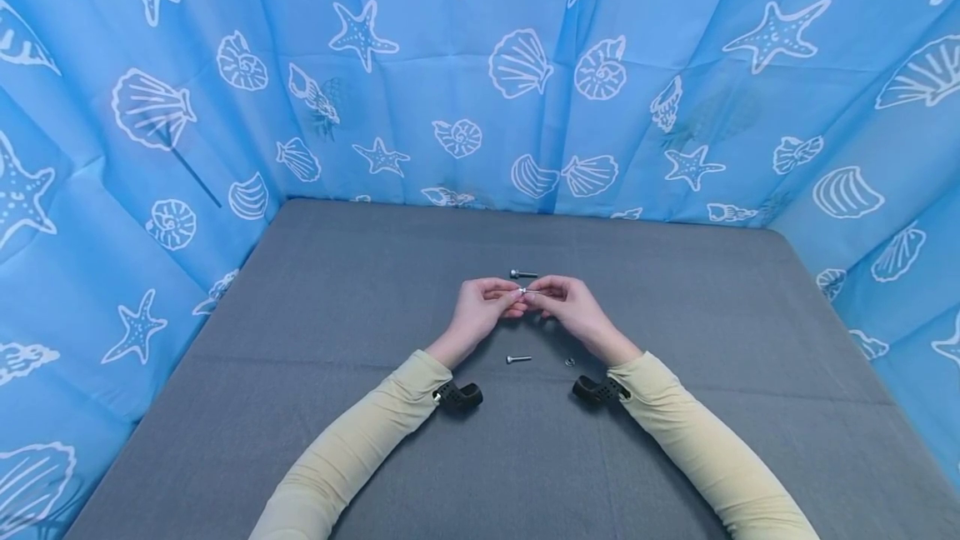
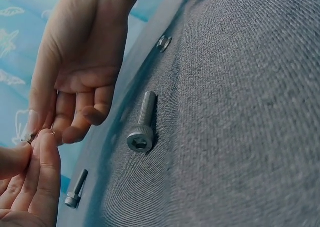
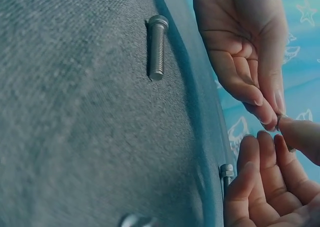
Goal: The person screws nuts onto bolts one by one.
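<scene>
The person's left hand [image 1: 483, 307] and right hand [image 1: 572, 307] meet above the table [image 1: 337, 440], thumb and fingertips of each pinching a small metal piece [image 1: 523, 291] between them, likely because something so slight needs steadying from 2 sides; its exact shape is hard to tell. The far bolt [image 1: 522, 274] lies just beyond, while the near bolt [image 1: 518, 359] and a nut [image 1: 570, 362] lie closer in, both bolts sideways, presumably for stability.
</scene>
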`<state>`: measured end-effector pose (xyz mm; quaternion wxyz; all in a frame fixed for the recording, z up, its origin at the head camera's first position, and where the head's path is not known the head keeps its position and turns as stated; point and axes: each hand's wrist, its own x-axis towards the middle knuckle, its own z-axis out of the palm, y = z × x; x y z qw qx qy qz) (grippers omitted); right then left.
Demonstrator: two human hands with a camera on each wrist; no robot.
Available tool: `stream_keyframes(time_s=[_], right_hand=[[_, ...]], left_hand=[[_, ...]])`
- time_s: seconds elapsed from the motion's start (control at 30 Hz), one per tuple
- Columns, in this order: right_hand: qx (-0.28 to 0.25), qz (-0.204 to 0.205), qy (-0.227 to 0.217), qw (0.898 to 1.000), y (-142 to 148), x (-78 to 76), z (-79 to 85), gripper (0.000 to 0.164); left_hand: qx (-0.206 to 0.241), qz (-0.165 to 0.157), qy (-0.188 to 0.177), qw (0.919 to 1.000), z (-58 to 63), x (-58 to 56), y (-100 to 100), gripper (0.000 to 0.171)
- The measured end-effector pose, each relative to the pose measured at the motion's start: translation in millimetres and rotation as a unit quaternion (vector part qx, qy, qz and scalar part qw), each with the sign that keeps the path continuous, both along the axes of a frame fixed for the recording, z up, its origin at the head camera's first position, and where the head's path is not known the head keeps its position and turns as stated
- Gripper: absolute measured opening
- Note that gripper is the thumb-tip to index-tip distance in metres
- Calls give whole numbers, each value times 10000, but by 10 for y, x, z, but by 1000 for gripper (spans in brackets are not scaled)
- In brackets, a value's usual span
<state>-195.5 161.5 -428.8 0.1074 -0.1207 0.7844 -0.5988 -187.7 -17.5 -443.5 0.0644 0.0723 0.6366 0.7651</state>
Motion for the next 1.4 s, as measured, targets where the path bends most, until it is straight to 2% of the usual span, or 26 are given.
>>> stream_keyframes(time_s=[0.27,0.4,0.5,0.7,0.8,1.03,1.13,1.27,1.4], right_hand=[[60,-9,-455,9989,77,-48,72,29],[90,85,-861,9962,110,-125,107,33],[86,174,-1243,9921,110,-179,132,33],[-421,191,-1732,9838,105,-332,26,27],[-675,158,-1964,9781,116,-406,-13,28],[-1080,188,-2474,9627,118,-504,-57,33],[-1190,24,-2669,9563,114,-523,-59,33],[-1227,-84,-2776,9528,96,-540,-63,31],[-1006,-163,-2721,9568,85,-542,-47,25]], left_hand=[[29,22,-91,10000,-11,-34,-6,20],[86,-44,-328,9994,-17,-73,-3,21],[99,-124,-673,9976,-36,-138,-16,20],[188,-217,-1709,9849,-22,-259,-38,21],[190,-182,-2028,9789,-11,-308,-33,22],[47,0,-2427,9701,-3,-367,-29,21],[-6,19,-2584,9660,22,-385,-29,21],[-107,92,-2797,9600,54,-418,-32,17],[-158,49,-2882,9574,69,-453,-23,18]])
